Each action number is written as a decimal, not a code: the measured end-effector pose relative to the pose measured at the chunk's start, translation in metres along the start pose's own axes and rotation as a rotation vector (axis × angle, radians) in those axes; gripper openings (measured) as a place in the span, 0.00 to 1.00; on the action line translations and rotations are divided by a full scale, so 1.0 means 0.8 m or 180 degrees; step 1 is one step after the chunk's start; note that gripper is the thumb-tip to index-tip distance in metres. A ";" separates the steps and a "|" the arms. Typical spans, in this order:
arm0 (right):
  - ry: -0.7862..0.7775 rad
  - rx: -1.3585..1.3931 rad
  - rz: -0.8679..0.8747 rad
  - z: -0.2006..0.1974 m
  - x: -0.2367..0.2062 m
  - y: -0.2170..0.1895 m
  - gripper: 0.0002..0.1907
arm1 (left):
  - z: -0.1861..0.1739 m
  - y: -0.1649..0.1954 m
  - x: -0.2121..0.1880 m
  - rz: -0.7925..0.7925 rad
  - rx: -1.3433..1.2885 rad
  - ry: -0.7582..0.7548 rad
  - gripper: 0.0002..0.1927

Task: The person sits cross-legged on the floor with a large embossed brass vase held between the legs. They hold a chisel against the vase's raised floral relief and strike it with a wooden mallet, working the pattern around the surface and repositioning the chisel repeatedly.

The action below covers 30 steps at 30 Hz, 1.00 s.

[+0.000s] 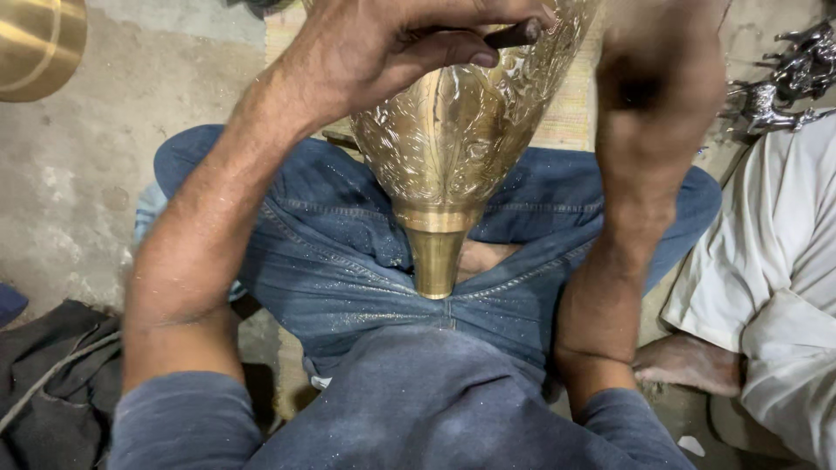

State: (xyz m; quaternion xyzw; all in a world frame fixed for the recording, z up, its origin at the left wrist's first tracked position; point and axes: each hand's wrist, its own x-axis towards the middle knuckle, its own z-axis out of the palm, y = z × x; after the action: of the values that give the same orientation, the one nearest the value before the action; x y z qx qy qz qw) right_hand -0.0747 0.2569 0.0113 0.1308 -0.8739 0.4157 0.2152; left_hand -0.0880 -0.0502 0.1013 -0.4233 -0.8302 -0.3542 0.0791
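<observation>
An engraved brass vase (453, 148) lies across my lap, its narrow plain neck (434, 261) pointing toward my body. My left hand (383, 43) grips a thin dark metal punch (514, 35) and presses its tip against the patterned brass surface. My right forearm (640, 174) rises up past the vase on the right; its hand is cut off by the top edge of the picture, so what it holds is hidden. My legs in blue jeans (348, 252) are crossed under the vase.
Another person in white clothes (775, 261) sits on the right, a bare foot (688, 361) near my knee. Shiny silver metal pieces (784, 87) lie at upper right. A brass bowl (39, 43) sits upper left, dark cloth (52, 374) lower left, on concrete floor.
</observation>
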 end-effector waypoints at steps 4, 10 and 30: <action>0.0492 -0.0299 -0.0784 0.001 -0.009 0.003 0.31 | 0.011 -0.006 -0.010 -0.0174 0.0383 0.0048 0.15; 0.0417 -0.1035 -0.1260 -0.009 -0.035 0.008 0.34 | 0.033 0.005 -0.034 -0.0167 -0.0074 0.0855 0.12; -0.0277 -0.2277 -0.1757 -0.058 0.027 -0.058 0.12 | 0.171 0.076 -0.056 -0.1416 -0.0683 0.3521 0.16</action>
State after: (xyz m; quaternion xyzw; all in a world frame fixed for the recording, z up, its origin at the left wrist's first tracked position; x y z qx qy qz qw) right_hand -0.0624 0.2632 0.0790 0.2937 -0.9033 0.0088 0.3127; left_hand 0.0094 0.0342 0.0131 0.0018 -0.6942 -0.6114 0.3798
